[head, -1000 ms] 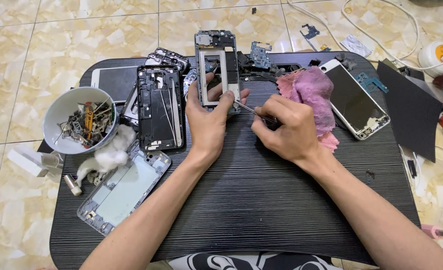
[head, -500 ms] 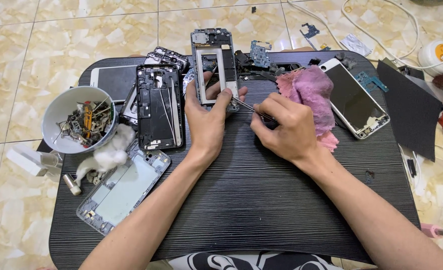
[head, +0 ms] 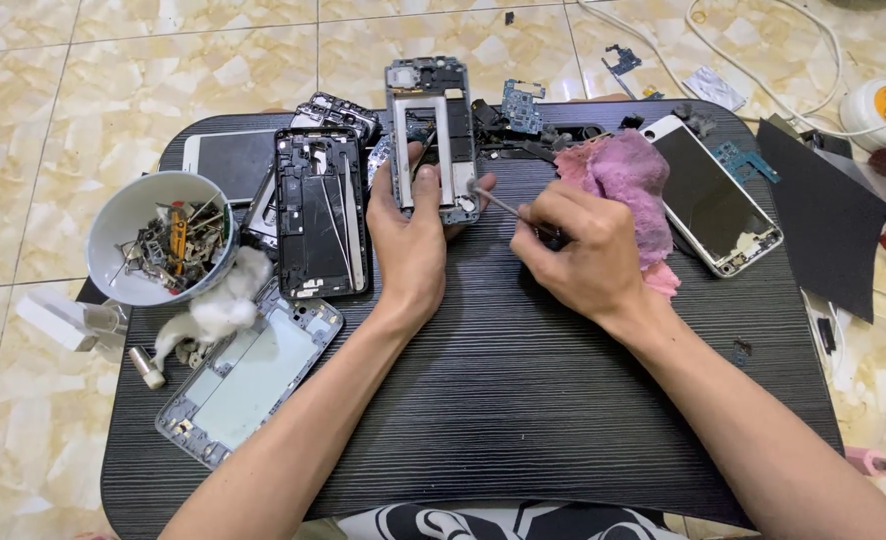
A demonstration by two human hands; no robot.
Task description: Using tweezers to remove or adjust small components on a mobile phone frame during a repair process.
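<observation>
A person seated at a low black table (head: pixel 483 400) grips a stripped phone frame (head: pixel 431 135) in the left hand (head: pixel 413 235), fingers closed around its lower end, thumb laid across its open middle. The frame stands at the far middle of the table, its top tilted away from the person. The right hand (head: pixel 578 250) is closed around a thin metal tool (head: pixel 508 205), whose tip touches the frame's lower right corner.

Just left of the held frame lies a dark phone chassis (head: pixel 321 210), with tweezers (head: pixel 348 225) resting along its right side. Behind it a white phone (head: pixel 225 160) lies face down, partly covered. A pale blue frame (head: pixel 248 375) lies slantwise near the table's left front edge, and a wad of white cotton (head: pixel 218 310) sits on its upper end. A white bowl (head: pixel 158 235) of small metal parts and screws stands at the left edge, touching the cotton.

Behind the right hand lies a crumpled pink cloth (head: pixel 628 185), and just beyond that a white-edged phone (head: pixel 711 195) with a dark screen lies face up. A small circuit board (head: pixel 521 105) and dark scraps are strewn along the table's far edge. A black sheet (head: pixel 823 215) overhangs the right side. The table stands on a beige marbled tile floor (head: pixel 113 60), where white cables (head: pixel 763 55) trail at the upper right.
</observation>
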